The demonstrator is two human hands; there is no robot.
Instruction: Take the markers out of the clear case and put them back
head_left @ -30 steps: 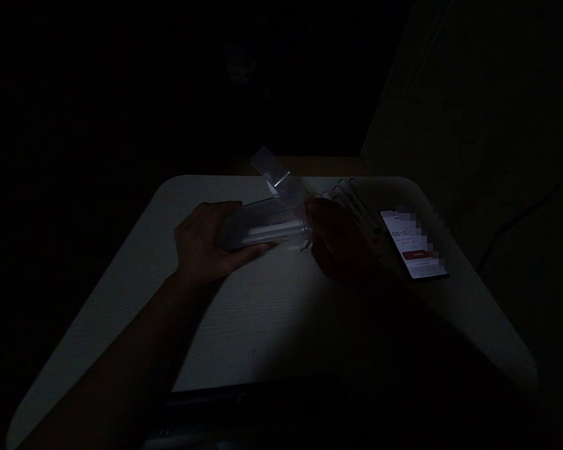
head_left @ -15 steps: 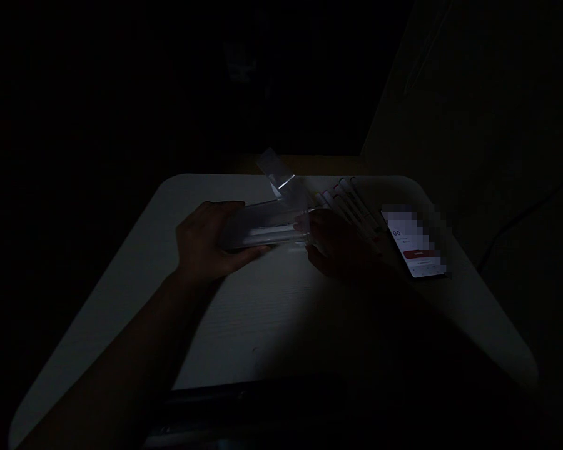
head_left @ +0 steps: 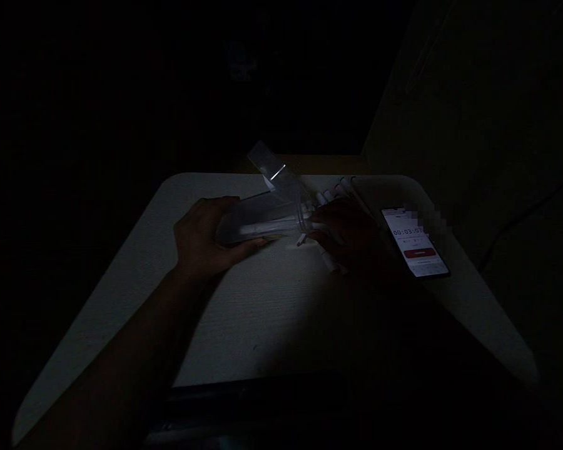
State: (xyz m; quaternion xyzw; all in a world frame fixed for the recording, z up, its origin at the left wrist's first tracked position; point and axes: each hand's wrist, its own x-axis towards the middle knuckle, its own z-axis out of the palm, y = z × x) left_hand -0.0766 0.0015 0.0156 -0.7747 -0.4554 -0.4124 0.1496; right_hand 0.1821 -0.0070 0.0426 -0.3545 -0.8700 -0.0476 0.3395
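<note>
A clear plastic case [head_left: 258, 215] lies on its side, its lid flap [head_left: 267, 164] tilted up and its mouth facing right. My left hand [head_left: 204, 234] is closed around the case's left end, thumb along the near side. Inside are white marker pens [head_left: 267, 226]; how many is hard to make out. My right hand [head_left: 349, 234], in deep shadow, is at the mouth with its fingers pinched on a white marker, mostly hidden. Several more markers [head_left: 326, 196] lie on the table behind and beneath that hand.
A lit phone [head_left: 415, 244] showing a running timer lies on the right of the pale table [head_left: 234, 312]. Along the near edge is a long dark object [head_left: 253, 397]. The surroundings are very dark.
The case has shifted slightly left and its flap tilts a little further back. My right hand's fingers have drawn back from inside the case to its mouth.
</note>
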